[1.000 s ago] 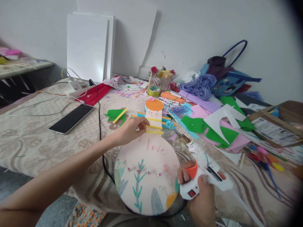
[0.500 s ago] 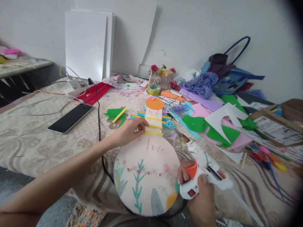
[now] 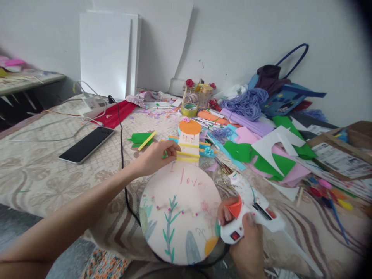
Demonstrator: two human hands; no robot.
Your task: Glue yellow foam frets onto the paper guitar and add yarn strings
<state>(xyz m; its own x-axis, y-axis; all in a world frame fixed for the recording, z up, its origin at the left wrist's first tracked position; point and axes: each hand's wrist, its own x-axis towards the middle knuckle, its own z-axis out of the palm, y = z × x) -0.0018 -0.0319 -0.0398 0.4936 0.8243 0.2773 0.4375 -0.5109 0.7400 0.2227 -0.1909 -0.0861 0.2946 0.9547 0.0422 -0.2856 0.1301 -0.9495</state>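
Note:
My left hand (image 3: 159, 155) is closed in a pinch at the left ends of narrow yellow strips (image 3: 187, 156). Whether a strip is between its fingertips I cannot make out. The strips cross the pale neck of a guitar-shaped craft piece, which has an orange round top (image 3: 190, 127) and blue and orange side pieces. Its round white body (image 3: 183, 217) carries the handwritten word "love", drawn plants and a row of small pink dots. My right hand (image 3: 244, 236) grips a white hot glue gun (image 3: 260, 213) with an orange trigger, beside the body's right edge; a clear glue stick sticks out behind.
A black phone (image 3: 87, 145) and a dark cable (image 3: 121, 139) lie to the left. Green felt with a yellow strip (image 3: 147, 141) is near my left hand. Felt scraps (image 3: 273, 155), purple yarn (image 3: 247, 102), tape (image 3: 189, 109) and a cardboard box (image 3: 340, 155) crowd the back and right.
My left hand has shifted slightly left and up along the neck, with its fingers drawn back from over the yellow strips. My right hand and the glue gun have hardly moved.

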